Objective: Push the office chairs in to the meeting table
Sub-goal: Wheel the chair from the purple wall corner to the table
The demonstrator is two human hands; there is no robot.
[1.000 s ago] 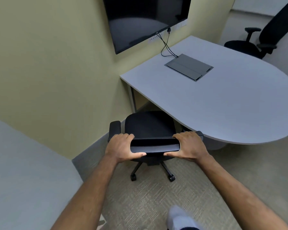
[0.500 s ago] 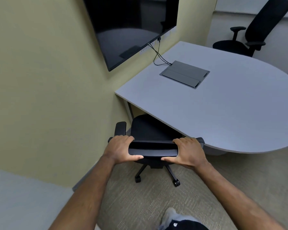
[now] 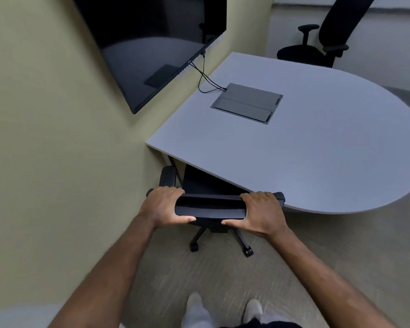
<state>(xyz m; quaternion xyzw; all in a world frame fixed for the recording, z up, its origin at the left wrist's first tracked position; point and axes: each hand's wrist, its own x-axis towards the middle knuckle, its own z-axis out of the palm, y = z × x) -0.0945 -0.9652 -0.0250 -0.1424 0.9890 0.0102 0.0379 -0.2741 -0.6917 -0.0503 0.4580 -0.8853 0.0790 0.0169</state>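
Here, both of my hands are clamped on the top edge of a black office chair [image 3: 211, 207] at the near side of the grey meeting table [image 3: 317, 157]. My left hand [image 3: 162, 204] wraps the left end of the backrest, fingers over the top and thumb pressed along the near face; my right hand [image 3: 262, 213] grips the right end the same way, thumb pointing inward toward the other. The chair's seat sits partly beneath the table's straight edge, close to the yellow-green wall [image 3: 45, 138], with its left armrest [image 3: 168, 176] showing just beside the table's corner. Two legs of the wheeled base [image 3: 219, 240] splay out toward me on the carpet [image 3: 223, 275], each ending in a castor.

A grey cable hatch [image 3: 246, 102] is set flush in the tabletop, and black cables [image 3: 205, 76] run to it from a dark wall-mounted screen [image 3: 152, 43]. A second black office chair [image 3: 317, 46] stands on the far side of the table, near its far edge, turned at an angle, its seat not under the top. My feet in light socks [image 3: 195, 308] stand on the carpet well behind the chair I am holding, arms stretched forward.
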